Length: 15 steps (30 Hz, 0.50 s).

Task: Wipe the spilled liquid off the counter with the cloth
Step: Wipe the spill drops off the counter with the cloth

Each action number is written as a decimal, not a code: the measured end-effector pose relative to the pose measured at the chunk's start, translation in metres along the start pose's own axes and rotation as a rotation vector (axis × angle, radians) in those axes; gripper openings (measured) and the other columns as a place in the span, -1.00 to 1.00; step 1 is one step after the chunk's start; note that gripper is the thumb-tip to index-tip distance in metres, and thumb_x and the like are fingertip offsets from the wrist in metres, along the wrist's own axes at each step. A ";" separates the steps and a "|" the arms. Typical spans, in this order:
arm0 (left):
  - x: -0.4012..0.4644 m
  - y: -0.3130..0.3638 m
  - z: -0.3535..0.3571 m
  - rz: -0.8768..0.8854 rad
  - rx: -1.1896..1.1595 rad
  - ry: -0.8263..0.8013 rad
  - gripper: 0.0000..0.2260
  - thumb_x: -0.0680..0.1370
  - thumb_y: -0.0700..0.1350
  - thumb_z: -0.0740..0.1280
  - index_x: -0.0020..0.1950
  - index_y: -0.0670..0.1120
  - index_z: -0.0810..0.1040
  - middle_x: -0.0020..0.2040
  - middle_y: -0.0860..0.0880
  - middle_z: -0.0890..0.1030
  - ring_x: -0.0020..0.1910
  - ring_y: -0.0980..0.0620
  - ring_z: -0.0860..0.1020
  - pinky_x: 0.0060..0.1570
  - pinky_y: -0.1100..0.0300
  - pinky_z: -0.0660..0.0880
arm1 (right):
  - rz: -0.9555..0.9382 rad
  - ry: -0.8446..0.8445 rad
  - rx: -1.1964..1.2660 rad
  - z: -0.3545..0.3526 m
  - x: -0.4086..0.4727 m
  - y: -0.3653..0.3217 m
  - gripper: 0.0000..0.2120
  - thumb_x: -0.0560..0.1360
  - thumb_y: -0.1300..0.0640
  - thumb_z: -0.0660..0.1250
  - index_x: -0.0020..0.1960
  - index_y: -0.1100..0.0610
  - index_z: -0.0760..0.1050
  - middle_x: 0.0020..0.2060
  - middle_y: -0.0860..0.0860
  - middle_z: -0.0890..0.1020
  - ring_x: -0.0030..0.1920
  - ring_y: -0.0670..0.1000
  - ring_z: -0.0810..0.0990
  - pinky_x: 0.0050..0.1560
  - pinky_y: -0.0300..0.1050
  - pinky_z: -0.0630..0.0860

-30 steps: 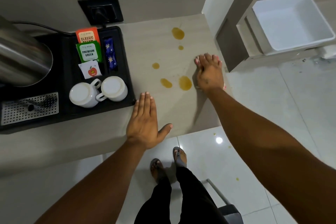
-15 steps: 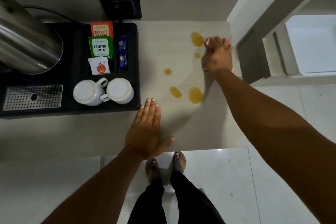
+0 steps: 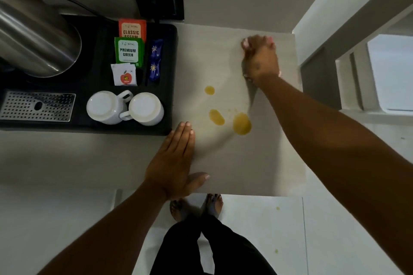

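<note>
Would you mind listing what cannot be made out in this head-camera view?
- Cloth: head view, almost wholly hidden under the right hand; only pale slivers show, so its size is unknown.
- Any spill beneath that hand: covered.
- Kettle: cut off by the left edge.
- Orange tea packet: its lower text is hidden by the green packet.
- Blue sachets: print too small to read.

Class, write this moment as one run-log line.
stage: wiping | right hand: pressing pink cloth at counter's far side | left hand: flat, open on pale counter | remaining: three amber puddles
</note>
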<state>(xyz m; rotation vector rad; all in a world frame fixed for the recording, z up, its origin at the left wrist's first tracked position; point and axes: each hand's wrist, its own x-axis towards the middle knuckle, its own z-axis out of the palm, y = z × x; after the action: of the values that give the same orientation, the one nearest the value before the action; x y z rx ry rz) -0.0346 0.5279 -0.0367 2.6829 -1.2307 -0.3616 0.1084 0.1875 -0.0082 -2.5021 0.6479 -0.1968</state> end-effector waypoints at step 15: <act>0.000 0.002 -0.005 -0.003 -0.005 0.033 -0.04 0.54 0.41 0.19 0.64 -0.30 0.07 0.67 -0.29 0.08 0.68 -0.20 -0.05 0.62 -0.10 -0.01 | -0.414 -0.085 0.038 0.005 -0.020 -0.015 -0.66 0.43 0.39 0.21 0.10 0.19 0.64 0.09 0.16 0.69 0.21 0.13 0.58 0.44 0.06 0.38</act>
<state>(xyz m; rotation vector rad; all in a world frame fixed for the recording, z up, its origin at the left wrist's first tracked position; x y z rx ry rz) -0.0350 0.5265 -0.0314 2.6760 -1.2151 -0.3195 0.0981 0.2110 -0.0042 -2.5649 0.0844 -0.2490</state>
